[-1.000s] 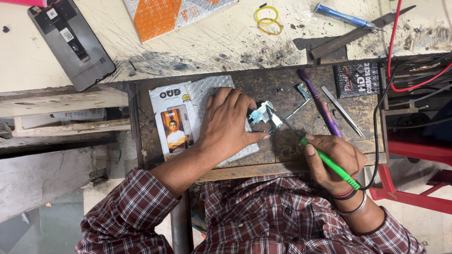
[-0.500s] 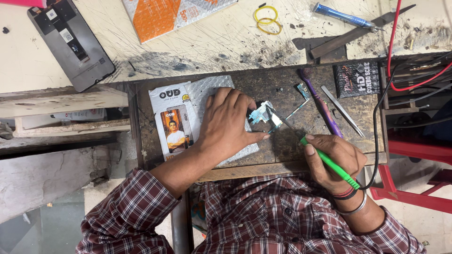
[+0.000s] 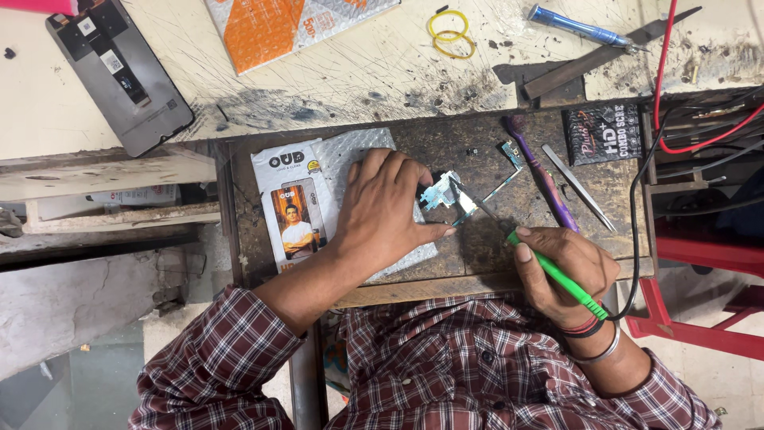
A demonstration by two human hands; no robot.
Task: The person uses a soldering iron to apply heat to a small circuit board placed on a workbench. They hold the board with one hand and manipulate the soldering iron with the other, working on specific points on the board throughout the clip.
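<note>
My left hand [image 3: 382, 209] lies palm down on a silver bubble pouch [image 3: 350, 159] and pins a small phone circuit board [image 3: 440, 193] with its fingertips. My right hand [image 3: 569, 271] grips a green-handled soldering iron [image 3: 557, 275], its metal tip touching the board near a thin flex cable [image 3: 503, 185]. Both hands work on a dark, worn wooden block [image 3: 477, 151].
A purple toothbrush [image 3: 541, 171], tweezers [image 3: 579, 189] and a black packet [image 3: 603, 131] lie right of the board. Further off are a phone back panel [image 3: 119, 76], an orange pouch [image 3: 278, 28], yellow rubber bands [image 3: 450, 32], a blue tool [image 3: 577, 25] and red and black wires [image 3: 692, 127].
The soldering iron tip has moved in to the board; my left hand stays pressed on it.
</note>
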